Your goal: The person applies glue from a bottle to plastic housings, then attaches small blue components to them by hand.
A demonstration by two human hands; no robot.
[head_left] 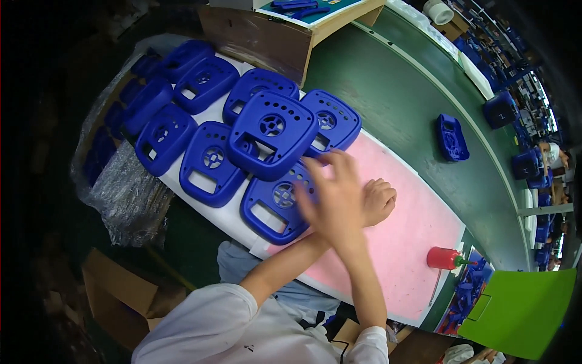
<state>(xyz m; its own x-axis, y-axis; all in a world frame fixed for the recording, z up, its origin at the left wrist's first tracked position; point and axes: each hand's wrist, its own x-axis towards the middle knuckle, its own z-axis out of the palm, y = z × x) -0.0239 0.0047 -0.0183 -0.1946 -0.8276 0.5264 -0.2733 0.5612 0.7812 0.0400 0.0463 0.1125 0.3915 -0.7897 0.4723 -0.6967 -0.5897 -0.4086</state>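
Note:
My forearms cross, the right one over the left. My right hand, slightly blurred, is open with its fingers apart beside a blue plastic housing. I cannot tell whether it touches it. My left hand is past the right wrist over the pink mat, its fingers curled closed; what they hold, if anything, is hidden. Another blue housing, with a round grille, a row of holes and a rectangular opening, lies on top of its neighbours. Several more such housings lie around it.
A red bottle with a green nozzle lies at the mat's right end, near small blue parts and a bright green panel. A blue shell sits on the green surface. Plastic-wrapped housings stand left; a cardboard box is lower left.

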